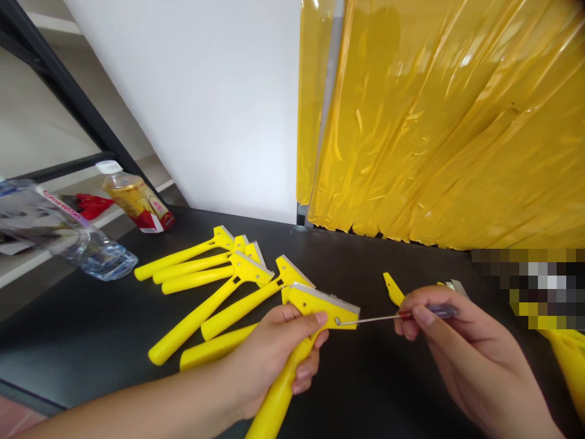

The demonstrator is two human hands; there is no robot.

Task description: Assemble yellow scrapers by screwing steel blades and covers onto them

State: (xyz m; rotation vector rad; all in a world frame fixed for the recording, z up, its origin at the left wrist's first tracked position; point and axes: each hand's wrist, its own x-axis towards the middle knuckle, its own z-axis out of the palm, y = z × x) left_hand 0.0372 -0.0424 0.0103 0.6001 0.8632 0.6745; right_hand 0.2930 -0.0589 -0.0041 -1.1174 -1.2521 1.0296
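Note:
My left hand (pixel 278 356) is closed round the neck of a yellow scraper (pixel 336 308), its thumb on the flat head and the handle slanting down to the bottom edge. A metal strip runs along the head's upper edge. In my right hand (pixel 461 341), a screwdriver (pixel 436 312) with a dark, clear handle is pinched between thumb and fingers. Its thin shaft points left, the tip at a screw near the head's right end. Several yellow scrapers (pixel 196 320) lie fanned out left of and behind the held one. Behind my right hand is a small yellow piece (pixel 392 289).
On the black table (pixel 91 341) a drink bottle (pixel 137 200) stands tilted in view at the back left, near a large clear bottle (pixel 86 235). A white panel (pixel 205 103) and yellow plastic film (pixel 448 122) rise behind. Yellow material (pixel 569 360) and a pixelated patch are at right.

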